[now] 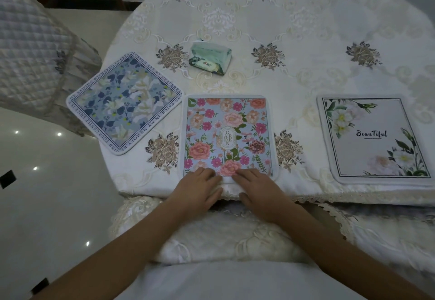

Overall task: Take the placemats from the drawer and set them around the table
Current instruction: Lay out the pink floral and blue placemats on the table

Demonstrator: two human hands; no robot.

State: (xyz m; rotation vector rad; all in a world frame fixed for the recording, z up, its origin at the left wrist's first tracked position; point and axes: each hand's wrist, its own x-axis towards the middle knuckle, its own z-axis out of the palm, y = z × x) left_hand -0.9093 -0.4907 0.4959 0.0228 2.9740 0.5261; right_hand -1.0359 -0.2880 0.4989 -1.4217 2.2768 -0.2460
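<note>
At near tabletop (294, 40) edge, L hand (200, 188) & R hand (255, 188) lie flat, fingers released, pressing pink mat (227, 132). Prob. squaring it w/ the edge; blue mat (126, 103) sits angled at the corner.

Two bare forearms reach into view from the bottom edge, uncovered from elbow to wrist, with no sleeve cuff showing. The left hand (200, 188) and the right hand (260, 188) are slim, with short, unpainted nails. Low in the frame a pale, whitish-grey garment (235, 281) of smooth, plain fabric covers the person's front.
</note>
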